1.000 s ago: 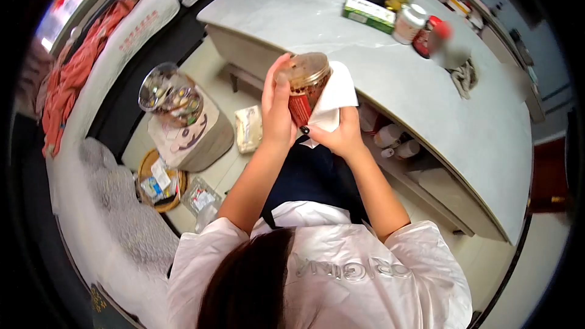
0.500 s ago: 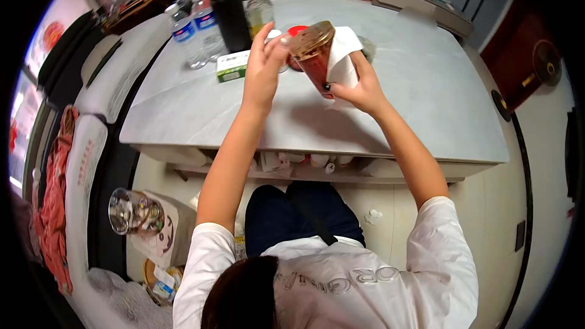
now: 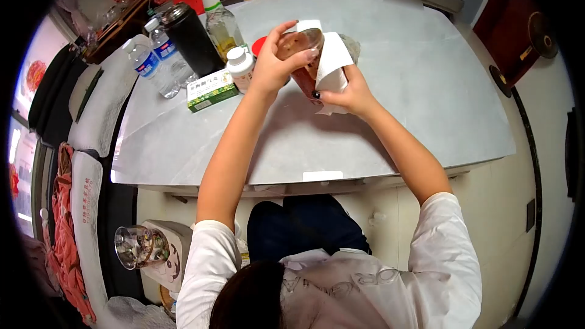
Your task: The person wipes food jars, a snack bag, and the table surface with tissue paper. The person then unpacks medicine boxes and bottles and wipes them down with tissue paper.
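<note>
Above the table, both hands hold a tilted clear jar point(image 3: 303, 78) with a reddish-brown inside. My left hand point(image 3: 274, 67) is closed round its upper end, thumb across the near side and fingers behind. My right hand point(image 3: 353, 94) grips the lower part from the right, with white tissue paper point(image 3: 334, 61) between its fingers and the jar. A dark bead-like spot shows by the right thumb. Just left of the left hand stand a white pill bottle point(image 3: 240, 67) and a green-and-white medicine box point(image 3: 210, 90). Behind that hand, a red lid point(image 3: 258, 45) is partly hidden.
A black flask point(image 3: 194, 39), a glass bottle point(image 3: 223, 27) and two plastic water bottles point(image 3: 144, 61) stand at the table's left. A greyish bundle point(image 3: 351, 47) lies behind the tissue. The grey table point(image 3: 426, 97) has a near edge; a clear bin point(image 3: 141, 247) sits at lower left.
My left hand, apart from the jar's top or barely at its rim before, has closed round it. The jar has turned and shifted slightly left. The view has shifted, showing the pill bottle more fully.
</note>
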A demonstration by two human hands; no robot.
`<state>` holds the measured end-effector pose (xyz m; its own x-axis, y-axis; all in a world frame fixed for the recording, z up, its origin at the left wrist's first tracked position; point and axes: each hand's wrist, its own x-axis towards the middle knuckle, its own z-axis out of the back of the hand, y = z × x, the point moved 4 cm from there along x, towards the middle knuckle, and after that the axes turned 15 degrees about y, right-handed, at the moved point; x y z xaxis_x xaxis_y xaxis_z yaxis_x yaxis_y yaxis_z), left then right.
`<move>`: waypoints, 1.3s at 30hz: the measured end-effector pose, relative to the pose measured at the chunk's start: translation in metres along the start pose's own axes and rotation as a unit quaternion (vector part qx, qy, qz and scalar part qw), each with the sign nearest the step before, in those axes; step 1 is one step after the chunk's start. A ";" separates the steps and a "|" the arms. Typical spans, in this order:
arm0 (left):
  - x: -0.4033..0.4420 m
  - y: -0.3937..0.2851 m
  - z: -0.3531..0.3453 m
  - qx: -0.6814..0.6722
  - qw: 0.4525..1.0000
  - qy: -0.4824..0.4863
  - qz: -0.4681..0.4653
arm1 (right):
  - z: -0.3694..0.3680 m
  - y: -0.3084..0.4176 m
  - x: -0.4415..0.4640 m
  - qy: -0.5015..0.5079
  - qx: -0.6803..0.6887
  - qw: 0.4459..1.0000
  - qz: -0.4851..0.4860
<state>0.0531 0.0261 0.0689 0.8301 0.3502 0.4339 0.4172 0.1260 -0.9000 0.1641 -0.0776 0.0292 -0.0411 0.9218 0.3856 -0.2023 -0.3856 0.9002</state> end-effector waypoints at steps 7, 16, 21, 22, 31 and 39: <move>-0.008 0.029 0.030 -0.244 0.966 0.046 -0.072 | 0.015 -0.021 0.002 -0.112 0.377 0.919 0.036; -0.012 0.022 0.027 -0.158 0.985 0.022 -0.069 | -0.013 -0.014 0.002 -0.003 0.458 0.887 0.058; -0.017 0.018 0.006 -0.059 0.990 -0.110 -0.066 | -0.017 -0.033 -0.005 -0.010 0.314 0.949 -0.002; -0.018 0.021 0.004 -0.057 0.990 -0.117 -0.055 | -0.016 -0.032 -0.004 -0.029 0.239 0.971 0.004; -0.019 0.024 -0.003 -0.053 0.996 -0.063 -0.021 | -0.004 -0.016 -0.004 -0.063 0.139 0.988 0.033; -0.020 0.030 -0.005 -0.019 0.996 -0.082 -0.041 | -0.003 -0.030 -0.005 -0.016 0.287 0.958 -0.020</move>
<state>0.0505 0.0177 0.0336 0.7217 0.4881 0.4909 0.4977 0.1270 -0.8580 0.1674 -0.0705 -0.0005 -0.0124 0.9380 0.3463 0.3688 -0.3176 0.8736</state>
